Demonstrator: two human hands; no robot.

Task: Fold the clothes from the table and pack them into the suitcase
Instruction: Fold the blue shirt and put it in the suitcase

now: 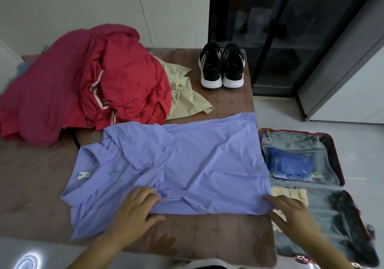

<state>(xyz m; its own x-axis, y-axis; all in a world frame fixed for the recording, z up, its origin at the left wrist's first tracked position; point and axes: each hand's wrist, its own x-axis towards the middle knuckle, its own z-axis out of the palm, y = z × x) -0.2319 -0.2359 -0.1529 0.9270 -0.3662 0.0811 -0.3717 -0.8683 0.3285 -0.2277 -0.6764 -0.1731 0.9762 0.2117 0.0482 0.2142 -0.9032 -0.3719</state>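
A light purple shirt (187,160) lies spread across the brown table (207,235), collar to the left, hem to the right. My left hand (135,208) pinches a fold of the shirt near its front edge. My right hand (288,210) grips the shirt's lower right corner at the table's edge. An open red suitcase (334,156) lies on the floor to the right, with a blue packet (291,165) and a cream folded item (291,194) inside. A pile of red clothes (87,86) and a beige garment (185,96) sit at the back of the table.
A pair of black sneakers with white soles (222,67) stands at the table's far right corner. A dark glass cabinet (280,30) rises behind the suitcase. White cupboards (104,19) line the back wall. Pale floor tiles (353,140) surround the suitcase.
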